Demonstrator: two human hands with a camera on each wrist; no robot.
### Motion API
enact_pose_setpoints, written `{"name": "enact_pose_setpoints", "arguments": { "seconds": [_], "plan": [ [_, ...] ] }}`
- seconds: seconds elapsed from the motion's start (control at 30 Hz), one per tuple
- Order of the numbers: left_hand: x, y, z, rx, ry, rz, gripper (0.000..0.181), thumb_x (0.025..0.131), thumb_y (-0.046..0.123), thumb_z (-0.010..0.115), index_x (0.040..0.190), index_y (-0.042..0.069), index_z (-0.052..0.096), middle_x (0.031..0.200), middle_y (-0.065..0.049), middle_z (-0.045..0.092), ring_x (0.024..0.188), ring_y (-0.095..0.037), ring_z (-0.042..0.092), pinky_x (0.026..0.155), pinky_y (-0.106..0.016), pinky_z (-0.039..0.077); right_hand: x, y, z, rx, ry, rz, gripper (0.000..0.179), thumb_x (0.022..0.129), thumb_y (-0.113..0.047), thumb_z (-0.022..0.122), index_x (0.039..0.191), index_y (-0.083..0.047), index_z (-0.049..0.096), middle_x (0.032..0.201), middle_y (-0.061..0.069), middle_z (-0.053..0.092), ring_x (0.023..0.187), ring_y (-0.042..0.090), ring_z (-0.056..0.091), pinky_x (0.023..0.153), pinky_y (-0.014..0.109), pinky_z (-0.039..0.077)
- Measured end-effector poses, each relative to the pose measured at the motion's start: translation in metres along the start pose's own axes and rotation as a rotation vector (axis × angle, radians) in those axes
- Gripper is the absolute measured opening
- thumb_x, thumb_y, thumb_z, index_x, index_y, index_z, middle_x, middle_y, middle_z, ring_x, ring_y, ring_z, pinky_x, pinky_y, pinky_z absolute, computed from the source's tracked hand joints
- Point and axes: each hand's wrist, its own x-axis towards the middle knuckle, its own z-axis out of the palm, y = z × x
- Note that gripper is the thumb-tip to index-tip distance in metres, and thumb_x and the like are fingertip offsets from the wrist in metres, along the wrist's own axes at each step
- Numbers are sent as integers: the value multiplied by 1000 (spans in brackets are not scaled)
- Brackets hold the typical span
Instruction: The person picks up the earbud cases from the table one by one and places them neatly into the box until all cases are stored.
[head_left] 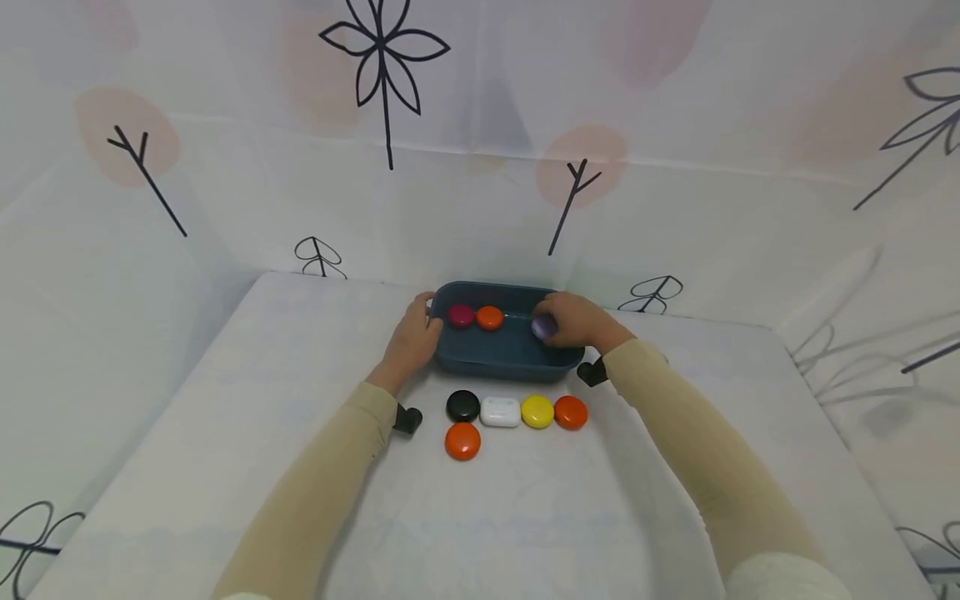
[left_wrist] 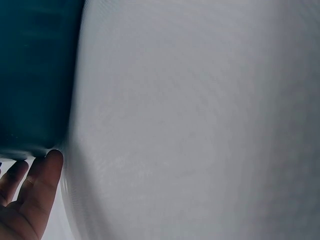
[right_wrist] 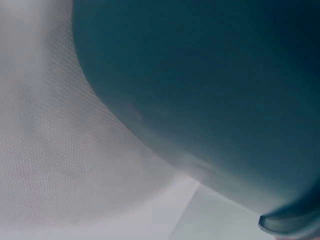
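A dark teal rectangular tub stands near the back of the table. Inside it, a dark red round disc and an orange disc lie side by side toward the left. My left hand holds the tub's left end, thumb at the rim; its fingers press against the outer wall in the left wrist view. Over the tub's right part, my right hand pinches a glossy purple disc. The tub's wall fills most of the right wrist view, hiding that hand's grip.
In front of the tub, a black disc, a white rounded rectangular piece, a yellow disc and an orange-red disc form a row. Another orange disc lies nearer me. A patterned cloth hangs behind the table.
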Motion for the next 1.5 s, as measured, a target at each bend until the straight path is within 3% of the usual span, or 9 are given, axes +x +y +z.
{"name": "enact_pose_setpoints", "arguments": {
  "seconds": [0.53,0.77,1.5],
  "plan": [
    [2,0,0,2,-11,-8,53,84,26,34,135,16,24,125,-9,43,111,-23,45,94,-41,36,-8,-4,-6,78,21,25,42,71,-27,68,110,-16,57,106,2,55,91,20,49,80,37,46],
    [1,1,1,-6,-6,-5,52,85,25,35,135,16,25,124,-10,44,111,-23,46,93,-40,36,-17,-11,-9,135,37,-9,43,71,-26,68,111,-13,56,106,4,55,91,21,50,78,38,47],
    [-3,4,-2,-15,-2,11,52,85,24,34,135,16,25,123,-9,46,111,-22,46,94,-39,36,-48,-44,-17,83,200,-81,44,70,-30,66,111,-15,56,104,2,53,87,17,51,72,33,49]
  ]
}}
